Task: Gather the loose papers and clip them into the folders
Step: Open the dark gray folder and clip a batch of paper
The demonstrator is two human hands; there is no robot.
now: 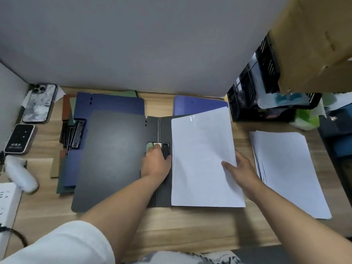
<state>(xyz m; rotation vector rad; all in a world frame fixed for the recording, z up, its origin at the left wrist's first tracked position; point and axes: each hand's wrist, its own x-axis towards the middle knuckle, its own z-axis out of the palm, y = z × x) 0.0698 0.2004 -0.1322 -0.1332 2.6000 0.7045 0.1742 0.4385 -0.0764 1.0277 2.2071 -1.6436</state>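
Both hands work at an open dark grey plastic folder (114, 159) that lies flat on the light wooden worktop (190, 229). On the folder's right half rests a sheaf of plain white paper sheets (202, 159), its far edge tilted a little to the right. A second, larger stack of loose white papers (289, 172) lies on the worktop just right of the folder, fanned along its left edge. Beyond the open folder, a pile of blue, green and brown folders (106, 103) sits at the left, partly under the grey cover, and a lighter blue folder (190, 104) lies at the back beneath the sheaf's top edge. The right hand (242, 168) pinches the sheaf's right edge, thumb on top and fingers under the sheets. The left hand (156, 164) is curled at the spine, its fingertips pressing on the black metal spring clip (166, 149) beside the sheaf's left edge. Whether the clip is lifted cannot be told.
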